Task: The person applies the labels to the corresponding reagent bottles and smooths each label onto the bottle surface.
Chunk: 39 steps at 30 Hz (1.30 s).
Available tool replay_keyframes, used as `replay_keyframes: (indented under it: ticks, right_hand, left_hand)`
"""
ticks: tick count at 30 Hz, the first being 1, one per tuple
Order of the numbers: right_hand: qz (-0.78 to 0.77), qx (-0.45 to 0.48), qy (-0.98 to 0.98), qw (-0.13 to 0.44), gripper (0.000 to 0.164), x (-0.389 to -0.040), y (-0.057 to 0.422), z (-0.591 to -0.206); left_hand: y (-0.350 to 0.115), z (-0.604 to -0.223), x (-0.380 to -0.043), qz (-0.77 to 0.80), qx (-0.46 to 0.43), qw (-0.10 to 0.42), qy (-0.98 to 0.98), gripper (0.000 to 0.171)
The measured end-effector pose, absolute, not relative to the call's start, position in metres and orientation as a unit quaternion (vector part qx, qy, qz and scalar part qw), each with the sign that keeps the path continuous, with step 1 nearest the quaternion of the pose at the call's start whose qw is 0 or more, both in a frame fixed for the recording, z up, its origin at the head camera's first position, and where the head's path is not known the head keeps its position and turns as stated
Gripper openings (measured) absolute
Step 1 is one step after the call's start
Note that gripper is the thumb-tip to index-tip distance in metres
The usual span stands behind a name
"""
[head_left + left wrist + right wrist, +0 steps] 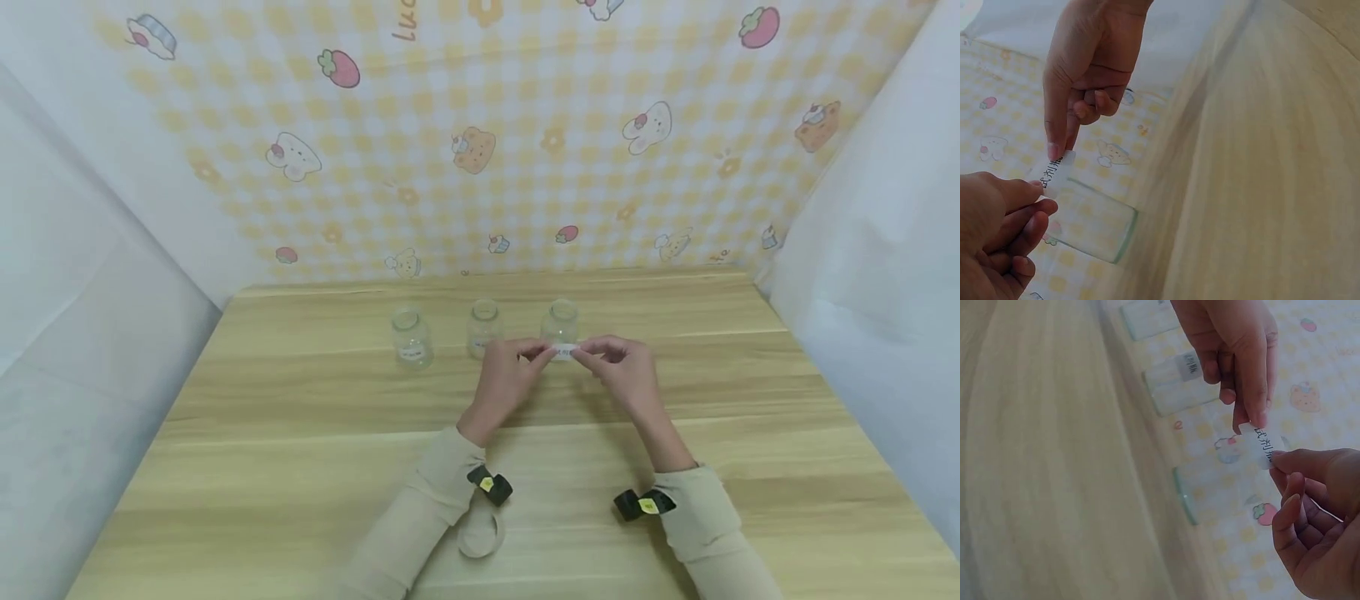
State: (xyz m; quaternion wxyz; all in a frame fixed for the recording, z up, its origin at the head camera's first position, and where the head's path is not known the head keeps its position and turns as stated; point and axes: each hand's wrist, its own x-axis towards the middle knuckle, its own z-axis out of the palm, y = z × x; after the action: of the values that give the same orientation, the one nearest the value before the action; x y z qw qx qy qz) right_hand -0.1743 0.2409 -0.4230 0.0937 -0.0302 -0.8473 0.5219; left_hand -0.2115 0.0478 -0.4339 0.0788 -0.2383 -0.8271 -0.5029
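Note:
Both hands pinch a small white label with dark printed characters (pixel 564 351), one end each, between thumb and fingers. My left hand (pixel 508 373) has the label's left end and my right hand (pixel 630 375) its right end. Right behind the label stands a clear glass jar (pixel 562 315), open at the top. In the left wrist view the label (pixel 1055 172) lies close over the upper part of that jar (pixel 1100 222); whether it touches the glass I cannot tell.
Two more clear jars, each with a white label, stand to the left: the middle jar (pixel 484 321) and the left jar (pixel 408 329). A roll of tape (pixel 481 533) lies beside the left forearm on the wooden table (pixel 300 467). A checked cloth (pixel 525 183) hangs behind.

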Motion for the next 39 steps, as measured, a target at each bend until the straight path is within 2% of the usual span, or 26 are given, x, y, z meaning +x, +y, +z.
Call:
replay_keyframes:
  ticks: [10,22,28,39]
  right_hand:
    - [0.515,-0.048,-0.852,0.082,0.027,-0.180,0.243,-0.437]
    - [0.515,-0.050,-0.852,0.082,0.023,-0.185,0.243,-0.437]
    - [0.531,-0.029,-0.843,0.089,0.020,-0.187,0.243,-0.438]
    - [0.546,-0.042,-0.833,0.076,0.025,-0.193,0.243,-0.441]
  left_hand:
    - [0.053,-0.456,-0.217,-0.499,-0.219,0.089,-0.834,0.014]
    - [0.054,-0.461,-0.221,-0.502,-0.217,0.110,-0.830,0.018]
    - [0.055,-0.460,-0.222,-0.512,-0.195,0.087,-0.832,0.016]
    - [0.057,-0.463,-0.227,-0.549,-0.170,0.042,-0.818,0.015]
